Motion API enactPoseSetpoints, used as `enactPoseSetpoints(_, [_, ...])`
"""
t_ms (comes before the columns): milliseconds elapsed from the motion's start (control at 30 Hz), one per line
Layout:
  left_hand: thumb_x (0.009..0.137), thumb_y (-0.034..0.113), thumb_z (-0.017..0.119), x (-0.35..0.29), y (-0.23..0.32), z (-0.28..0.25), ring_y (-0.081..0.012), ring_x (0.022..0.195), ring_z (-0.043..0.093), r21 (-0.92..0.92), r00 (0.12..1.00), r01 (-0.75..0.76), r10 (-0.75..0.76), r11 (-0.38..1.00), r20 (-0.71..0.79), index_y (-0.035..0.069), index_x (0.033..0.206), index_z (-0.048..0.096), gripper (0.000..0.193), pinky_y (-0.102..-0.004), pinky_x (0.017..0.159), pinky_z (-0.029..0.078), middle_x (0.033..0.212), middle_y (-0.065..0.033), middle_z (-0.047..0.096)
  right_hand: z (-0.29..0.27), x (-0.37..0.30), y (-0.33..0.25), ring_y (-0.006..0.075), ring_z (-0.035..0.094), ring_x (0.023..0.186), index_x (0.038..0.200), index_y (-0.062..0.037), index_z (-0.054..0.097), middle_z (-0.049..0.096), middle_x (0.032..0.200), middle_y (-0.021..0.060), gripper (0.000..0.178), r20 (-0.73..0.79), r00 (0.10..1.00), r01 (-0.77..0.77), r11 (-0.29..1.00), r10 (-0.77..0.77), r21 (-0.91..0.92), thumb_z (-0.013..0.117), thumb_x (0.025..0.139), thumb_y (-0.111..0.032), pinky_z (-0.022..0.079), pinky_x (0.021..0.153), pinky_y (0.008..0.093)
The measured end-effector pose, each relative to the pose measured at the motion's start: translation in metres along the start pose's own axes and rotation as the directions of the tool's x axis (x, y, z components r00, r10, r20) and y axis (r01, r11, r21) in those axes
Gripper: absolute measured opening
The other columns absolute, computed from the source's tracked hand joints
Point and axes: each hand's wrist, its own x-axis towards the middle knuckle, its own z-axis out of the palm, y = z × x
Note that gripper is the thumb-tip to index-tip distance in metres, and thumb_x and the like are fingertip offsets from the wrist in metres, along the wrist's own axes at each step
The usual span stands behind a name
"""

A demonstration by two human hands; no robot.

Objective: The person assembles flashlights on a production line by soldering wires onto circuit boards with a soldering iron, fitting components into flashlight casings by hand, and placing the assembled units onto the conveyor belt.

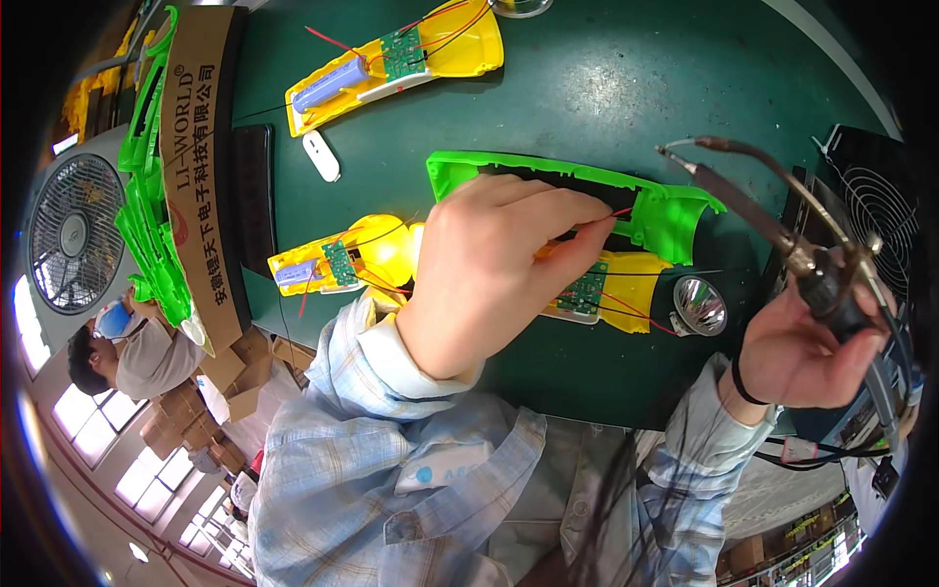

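My left hand (509, 254) is over a green plastic housing half (675, 220), its thumb and fingertips pinched together on a thin red wire (622, 211) at the housing's right end. My right hand (807, 342) grips a soldering iron (748, 207) with a curved metal tube beside it. The iron's tip points up and left, raised clear of the housing. Just below the green housing lies a yellow housing half (631, 301) with a green circuit board (583, 292), partly covered by my left hand. A round reflector (700, 305), wired in red, sits right of it.
Two more yellow housings (474, 44) (391, 249) with blue cells and boards lie at left and far. A small white part (321, 157) rests near a cardboard box (205, 166) edged with green shells (152, 235). A grey fan (73, 235) and another person (156, 357) are leftward; a black fan grille (880, 210) is right.
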Motion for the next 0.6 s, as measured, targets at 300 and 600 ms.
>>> enactPoseSetpoints(300, [0.068, 0.003, 0.068, 0.004, 0.007, -0.006, -0.0087, 0.058, 0.058, -0.225, 0.958, 0.235, -0.185, 0.946, 0.221, 0.002, 0.077, 0.066, 0.010, -0.0207, 0.055, 0.046, 0.068, -0.0059, 0.063, -0.005, 0.008, 0.000, 0.0236, 0.052, 0.090, 0.093, -0.0036, 0.048, 0.051, 0.091, 0.0099, 0.031, 0.181, 0.983, 0.049, 0.988, -0.022, -0.149, 0.045, 0.080, -0.032, 0.044, 0.075, 0.0360])
enactPoseSetpoints(600, [0.070, -0.001, 0.063, -0.002, 0.004, -0.005, -0.0199, 0.060, 0.052, -0.173, 0.963, 0.029, 0.019, 0.985, 0.270, 0.002, 0.080, 0.060, 0.010, -0.0284, 0.054, 0.042, 0.071, -0.0076, 0.056, -0.028, -0.007, -0.007, 0.0193, 0.046, 0.087, 0.085, -0.0173, 0.044, 0.046, 0.084, -0.0011, 0.019, 0.255, 0.958, -0.144, 0.988, 0.128, 0.047, 0.056, 0.076, -0.029, 0.041, 0.078, 0.0366])
